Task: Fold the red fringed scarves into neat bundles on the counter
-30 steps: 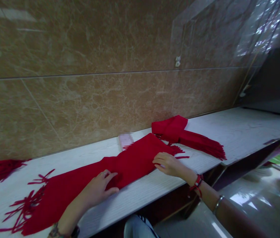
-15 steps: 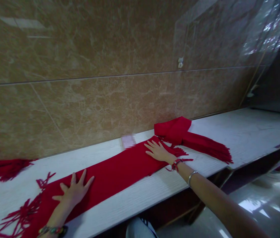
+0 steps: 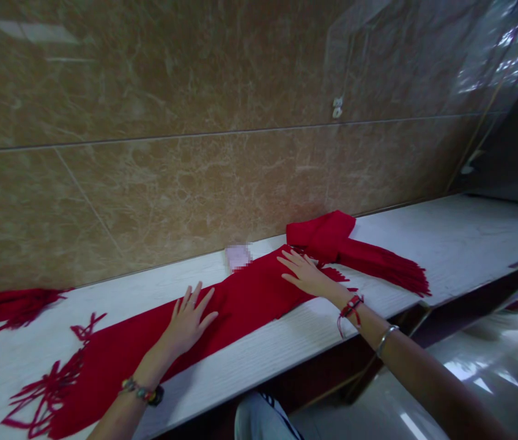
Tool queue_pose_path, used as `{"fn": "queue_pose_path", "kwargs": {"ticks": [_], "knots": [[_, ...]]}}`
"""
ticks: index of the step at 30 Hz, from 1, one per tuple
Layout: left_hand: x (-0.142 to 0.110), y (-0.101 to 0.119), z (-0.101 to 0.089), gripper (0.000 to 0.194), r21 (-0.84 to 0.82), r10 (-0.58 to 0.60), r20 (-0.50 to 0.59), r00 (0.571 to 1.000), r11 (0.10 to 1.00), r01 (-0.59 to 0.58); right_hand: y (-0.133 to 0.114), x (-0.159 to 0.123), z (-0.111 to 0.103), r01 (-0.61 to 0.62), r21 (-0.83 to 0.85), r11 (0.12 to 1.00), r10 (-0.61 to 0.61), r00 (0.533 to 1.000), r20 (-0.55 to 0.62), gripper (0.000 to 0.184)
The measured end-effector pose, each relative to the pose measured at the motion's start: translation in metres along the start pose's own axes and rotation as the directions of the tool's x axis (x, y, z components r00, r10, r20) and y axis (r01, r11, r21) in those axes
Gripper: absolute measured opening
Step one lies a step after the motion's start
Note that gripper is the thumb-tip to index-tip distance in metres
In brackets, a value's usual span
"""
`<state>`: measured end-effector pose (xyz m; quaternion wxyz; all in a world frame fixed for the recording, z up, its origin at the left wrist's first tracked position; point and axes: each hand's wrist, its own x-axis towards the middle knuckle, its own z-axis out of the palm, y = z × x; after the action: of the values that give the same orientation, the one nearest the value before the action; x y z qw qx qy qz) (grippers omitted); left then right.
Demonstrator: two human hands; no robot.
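A red fringed scarf (image 3: pixel 244 299) lies stretched out lengthwise on the white tabletop (image 3: pixel 240 373), its tangled tassels at the left end. Over its middle is my left hand (image 3: pixel 189 324), fingers spread and palm down, holding nothing. My right hand (image 3: pixel 304 273) is open too, its fingers at the scarf's right end; whether it presses on the cloth or hovers just above, I cannot tell. Just beyond that hand a second red scarf (image 3: pixel 327 235) lies folded over itself, its fringed tail pointing right and overlapping near the first scarf's end.
Another red fringed cloth (image 3: pixel 11 308) lies at the far left. A small blurred pale item (image 3: pixel 238 256) rests against the brown marbled wall (image 3: pixel 171 201). The table's front edge drops to an open space below, where my knee (image 3: pixel 263 418) shows. A dark panel (image 3: pixel 515 146) stands at the right end.
My left hand has moved right and away from me, from the scarf's left part to its middle. The right hand has shifted slightly right. The scarves lie much as before.
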<state>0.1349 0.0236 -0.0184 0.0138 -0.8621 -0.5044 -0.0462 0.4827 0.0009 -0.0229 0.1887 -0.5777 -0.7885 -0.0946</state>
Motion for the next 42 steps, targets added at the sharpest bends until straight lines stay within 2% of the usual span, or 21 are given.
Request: {"fn": "queue_pose_path", "kwargs": {"ticks": [5,8,11,13,16,18,19,21,22,24,26,28,32,37,40,42], "knots": [[0.001,-0.001,0.013,0.054,0.017,0.028,0.101,0.994,0.999,-0.03,0.029,-0.024,0.008,0.024,-0.131,0.991,-0.009,0.993,0.117,0.043],[0.0,-0.004,0.016,0.054,0.008,0.029,0.103,0.994,1.0,-0.03,0.022,-0.021,0.001,0.011,-0.153,0.988,0.001,0.997,0.077,0.042],[0.005,-0.006,0.014,0.055,-0.027,0.013,0.134,0.991,1.0,-0.01,-0.012,-0.014,-0.012,0.059,-0.072,0.996,-0.061,0.998,-0.026,0.043],[0.013,-0.007,0.011,0.056,-0.039,-0.006,0.155,0.988,0.999,0.013,-0.046,-0.013,-0.017,0.21,0.034,0.977,-0.208,0.977,-0.033,0.042],[0.027,-0.012,0.007,0.057,-0.036,-0.043,0.18,0.983,0.998,0.051,-0.098,-0.017,-0.014,0.454,0.121,0.883,-0.46,0.888,0.029,0.04],[0.034,-0.014,0.005,0.057,-0.023,-0.079,0.205,0.976,0.996,0.085,-0.122,-0.019,-0.007,0.519,0.107,0.848,-0.527,0.848,0.066,0.035],[0.036,-0.014,0.005,0.057,-0.01,-0.103,0.213,0.972,0.994,0.108,-0.13,-0.018,-0.003,0.525,0.095,0.846,-0.532,0.843,0.075,0.033],[0.037,-0.011,0.004,0.058,0.016,-0.113,0.182,0.977,0.994,0.112,-0.136,-0.011,0.003,0.5,0.084,0.862,-0.506,0.86,0.071,0.033],[0.038,-0.008,0.004,0.057,0.024,-0.08,0.146,0.986,0.997,0.077,-0.135,-0.004,0.004,0.476,0.078,0.876,-0.48,0.875,0.056,0.036],[0.038,0.001,0.005,0.054,0.021,0.055,0.074,0.996,0.998,-0.057,-0.125,0.013,0.005,0.411,0.054,0.91,-0.412,0.911,0.013,0.042],[0.04,0.01,0.007,0.052,-0.005,0.186,0.052,0.981,0.983,-0.186,-0.111,0.031,0.006,0.323,0.016,0.946,-0.322,0.947,-0.014,0.045],[0.043,0.016,0.009,0.053,-0.033,0.212,0.079,0.974,0.977,-0.21,-0.094,0.044,0.01,0.226,-0.017,0.974,-0.226,0.974,0.013,0.047],[0.042,0.01,0.014,0.054,-0.035,0.057,0.123,0.991,0.998,-0.053,-0.065,0.049,0.029,0.04,-0.039,0.998,-0.034,0.988,0.151,0.047],[0.023,-0.023,0.015,0.056,0.005,-0.173,0.112,0.979,0.985,0.173,-0.053,0.044,0.039,-0.038,-0.044,0.998,0.045,0.986,0.163,0.048],[0.012,-0.042,0.015,0.055,0.02,-0.204,0.113,0.972,0.979,0.203,-0.064,0.043,0.03,-0.018,-0.008,1.0,0.019,0.993,0.119,0.049],[0.01,-0.049,0.014,0.055,0.015,-0.171,0.124,0.977,0.985,0.171,-0.079,0.036,0.02,0.097,0.069,0.993,-0.102,0.992,0.077,0.048]]}}
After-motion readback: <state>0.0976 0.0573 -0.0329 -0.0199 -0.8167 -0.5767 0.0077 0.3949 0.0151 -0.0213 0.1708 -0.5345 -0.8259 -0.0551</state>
